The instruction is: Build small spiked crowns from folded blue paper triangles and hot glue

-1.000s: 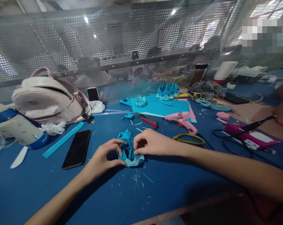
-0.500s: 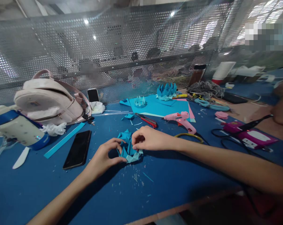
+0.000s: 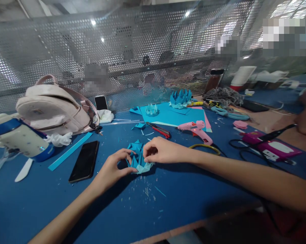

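Currently, left hand (image 3: 114, 169): holding a blue paper ring (image 3: 142, 167) by its left side
Right hand (image 3: 163, 150): fingertips pinched on its right
Paper ring: between both hands, on or just over the desk (image 3: 188, 200)

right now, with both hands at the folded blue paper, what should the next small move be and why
Probably a gentle pinch of the paper with the right hand: its thumb and finger are closed at the points, while the left hand braces the left side.

Blue folded-paper crown (image 3: 140, 166), apparently upright
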Available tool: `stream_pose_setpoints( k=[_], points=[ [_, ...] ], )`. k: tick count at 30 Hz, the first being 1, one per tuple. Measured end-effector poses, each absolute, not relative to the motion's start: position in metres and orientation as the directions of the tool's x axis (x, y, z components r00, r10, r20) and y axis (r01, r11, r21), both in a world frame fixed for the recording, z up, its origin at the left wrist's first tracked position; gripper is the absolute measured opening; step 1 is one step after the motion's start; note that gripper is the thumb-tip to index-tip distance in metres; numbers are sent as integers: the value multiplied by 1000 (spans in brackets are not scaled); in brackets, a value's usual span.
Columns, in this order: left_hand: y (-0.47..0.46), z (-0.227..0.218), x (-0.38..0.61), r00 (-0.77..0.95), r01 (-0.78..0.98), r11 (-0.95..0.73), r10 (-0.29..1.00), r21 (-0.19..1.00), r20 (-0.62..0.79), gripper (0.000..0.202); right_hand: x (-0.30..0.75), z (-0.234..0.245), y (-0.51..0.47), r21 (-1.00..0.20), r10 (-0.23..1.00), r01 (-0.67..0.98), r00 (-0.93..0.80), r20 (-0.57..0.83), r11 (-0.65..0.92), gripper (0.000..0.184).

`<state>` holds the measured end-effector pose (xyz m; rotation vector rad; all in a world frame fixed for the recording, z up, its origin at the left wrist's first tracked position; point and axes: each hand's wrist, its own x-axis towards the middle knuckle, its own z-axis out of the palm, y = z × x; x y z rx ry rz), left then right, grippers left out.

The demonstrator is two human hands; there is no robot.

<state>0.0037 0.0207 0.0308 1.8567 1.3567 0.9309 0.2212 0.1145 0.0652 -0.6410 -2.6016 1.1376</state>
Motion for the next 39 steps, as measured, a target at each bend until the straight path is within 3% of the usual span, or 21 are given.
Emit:
stream_pose_setpoints(
  k=[39],
  points=[
    [22, 26, 4, 144, 482, -193, 980, 854, 140, 21, 222, 66, 118, -705, 413, 268, -910, 39, 656, 12]
  ],
)
